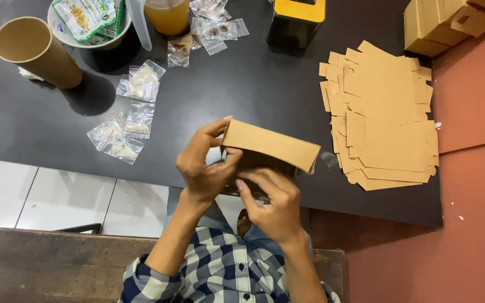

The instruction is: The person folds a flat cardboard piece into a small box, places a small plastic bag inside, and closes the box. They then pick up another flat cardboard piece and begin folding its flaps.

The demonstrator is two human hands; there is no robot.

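Brown cardboard box (269,145) held above the near edge of the black table (242,95), half folded; probably light, thin, easily creased, best gripped along folded edges. Left hand (203,163) clamped on its left end, right hand (270,202) pinching the underside. Flat cardboard blanks (383,118) stacked right, small plastic bags (124,132) left

The room is bright, and the light looks soft and even. It seems to come from above and a bit to the left, because the brown paper cup (33,49) throws a dark shadow to the right onto the black table (242,95). The table top has a pale, dull shine in places. The small clear bags (139,82) glint a little. The picture is mostly sharp. Lines bend slightly near the edges.
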